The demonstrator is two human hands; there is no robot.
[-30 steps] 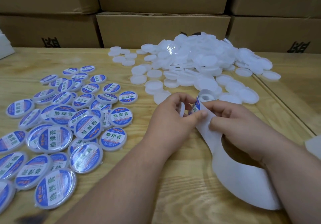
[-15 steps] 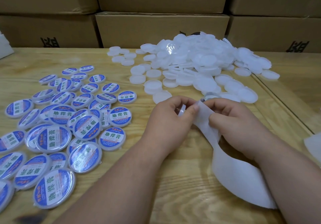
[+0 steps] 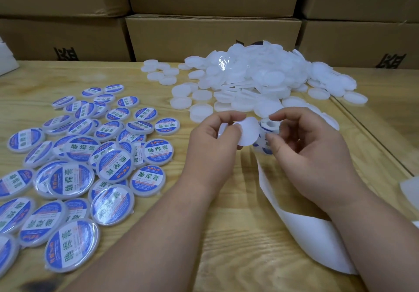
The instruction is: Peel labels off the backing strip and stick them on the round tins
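Observation:
My left hand (image 3: 213,139) pinches a round peeled label (image 3: 249,134) by its edge, its white back facing me. A white tin (image 3: 222,130) shows partly behind the left fingers. My right hand (image 3: 310,149) is curled, its thumb on the backing strip (image 3: 317,244) where blue labels (image 3: 261,147) remain, just in front of the small label roll (image 3: 269,125). The strip trails under my right wrist toward the table's near edge. Several labelled tins (image 3: 74,178) lie at the left. A heap of plain white tins (image 3: 256,80) lies behind my hands.
The wooden table (image 3: 238,201) has a seam (image 3: 371,137) running along its right side. Stacked cardboard boxes (image 3: 210,35) wall off the far edge. A white scrap (image 3: 410,189) lies at the right border.
The label has come off the strip and now sits free in my left hand. My two hands have drawn slightly apart, and the roll shows between them.

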